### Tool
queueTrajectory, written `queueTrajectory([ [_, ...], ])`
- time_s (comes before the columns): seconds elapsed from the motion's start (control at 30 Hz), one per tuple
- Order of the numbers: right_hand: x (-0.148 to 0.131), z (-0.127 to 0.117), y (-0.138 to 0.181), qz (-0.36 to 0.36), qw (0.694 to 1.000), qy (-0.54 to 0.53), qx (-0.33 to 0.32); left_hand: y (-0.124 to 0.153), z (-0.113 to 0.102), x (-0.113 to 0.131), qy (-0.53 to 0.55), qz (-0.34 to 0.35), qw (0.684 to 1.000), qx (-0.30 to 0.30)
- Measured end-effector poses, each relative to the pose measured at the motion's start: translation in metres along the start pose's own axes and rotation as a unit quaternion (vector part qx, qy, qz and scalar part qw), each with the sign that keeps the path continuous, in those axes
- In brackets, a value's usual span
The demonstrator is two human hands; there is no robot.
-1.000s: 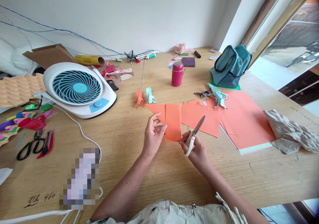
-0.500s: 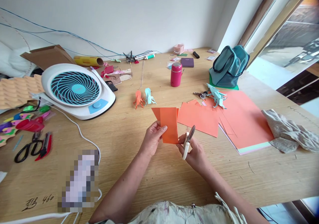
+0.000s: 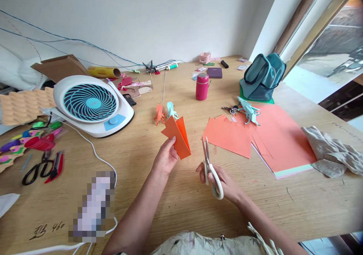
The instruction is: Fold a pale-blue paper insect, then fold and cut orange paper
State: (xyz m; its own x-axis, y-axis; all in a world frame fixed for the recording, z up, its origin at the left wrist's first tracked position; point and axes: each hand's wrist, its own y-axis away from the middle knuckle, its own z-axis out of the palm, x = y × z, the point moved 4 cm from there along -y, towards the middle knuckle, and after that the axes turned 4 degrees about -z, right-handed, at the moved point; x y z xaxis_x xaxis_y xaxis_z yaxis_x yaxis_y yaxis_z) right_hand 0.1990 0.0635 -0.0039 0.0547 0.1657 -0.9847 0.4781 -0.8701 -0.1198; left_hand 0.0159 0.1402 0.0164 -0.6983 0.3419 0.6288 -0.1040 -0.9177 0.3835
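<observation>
Held up over the desk, a folded piece of orange paper (image 3: 181, 143) is pinched in my left hand (image 3: 166, 155), the thumb on its face. Its folds gape a little on the right side. My right hand (image 3: 217, 177) grips white-handled scissors (image 3: 210, 168), whose blades point up and stand slightly apart. Scissors and paper do not touch. Just behind the held paper stand a small orange origami figure (image 3: 159, 113) and a light blue one (image 3: 171, 110). A cut orange sheet (image 3: 227, 138) lies on the desk to the right of the blades.
A white fan (image 3: 93, 104) is at the left, near black-handled scissors (image 3: 36, 170) and a red cutter (image 3: 55, 167). A pink flask (image 3: 202, 87) stands behind. Rightward are stacked orange sheets (image 3: 286, 138), a larger blue origami figure (image 3: 249, 111), a teal bag (image 3: 262, 77) and a grey cloth (image 3: 334, 149).
My left hand has moved left with the orange paper, tilting it. My right hand has left the paper's lower edge, and the scissors have turned upright with their blades parted.
</observation>
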Motion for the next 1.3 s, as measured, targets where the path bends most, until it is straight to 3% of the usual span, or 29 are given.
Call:
queueTrajectory([
  [0.17,-0.004,0.012,0.003,-0.015,0.993,-0.060,-0.102,-0.002,-0.007,0.004,0.071,-0.022,0.995,0.074],
  [0.4,-0.001,0.020,0.006,-0.001,0.986,-0.068,-0.149,-0.004,-0.009,0.009,0.069,0.004,0.994,0.087],
  [0.77,0.000,0.018,0.006,-0.001,0.982,-0.123,-0.140,-0.003,-0.007,-0.004,0.001,0.012,0.999,0.030],
  [1.3,0.010,0.022,0.006,0.017,0.972,-0.213,-0.101,-0.001,-0.001,-0.001,-0.089,0.126,0.988,-0.011],
])
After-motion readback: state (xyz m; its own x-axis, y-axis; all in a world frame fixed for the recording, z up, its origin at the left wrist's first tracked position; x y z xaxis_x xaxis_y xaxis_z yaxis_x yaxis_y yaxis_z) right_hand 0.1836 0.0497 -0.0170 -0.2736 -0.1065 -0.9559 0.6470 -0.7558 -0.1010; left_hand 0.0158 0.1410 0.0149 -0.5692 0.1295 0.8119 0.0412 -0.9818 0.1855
